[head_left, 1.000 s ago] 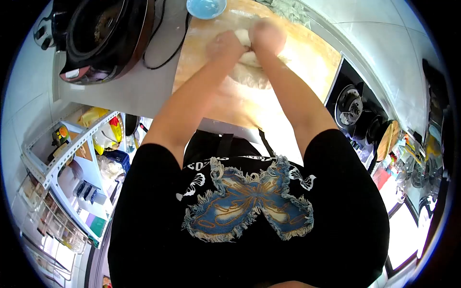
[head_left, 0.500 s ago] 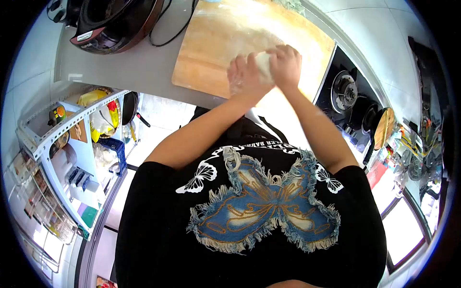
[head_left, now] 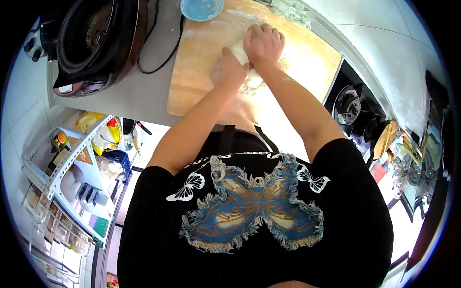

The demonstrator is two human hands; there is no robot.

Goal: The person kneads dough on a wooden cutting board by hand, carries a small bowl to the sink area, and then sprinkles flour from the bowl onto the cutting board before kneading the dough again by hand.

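A pale lump of dough [head_left: 239, 53] lies on the floured wooden board [head_left: 192, 72], partly hidden by my hands. My left hand [head_left: 229, 70] is at its near left side, the fingers curled against it and the thumb toward the other hand; motion blurs it slightly. Over the top right of the dough, my right hand [head_left: 265, 44] presses down with bent fingers wrapped round it. Part of the dough shows below my right wrist, on the brightly lit part of the board.
A light blue bowl [head_left: 202, 8] sits at the board's far left edge. Left of it stand a black electric cooker [head_left: 96, 43] and its cord [head_left: 165, 62]. A crumpled cloth [head_left: 290, 10] lies behind the board. Gas burners [head_left: 347, 104] are to the right, shelves [head_left: 72, 158] at lower left.
My view has shifted, bringing the blue bowl in. Both hands stay on the dough; my right hand has moved up and left over it, my left hand now sits lower.
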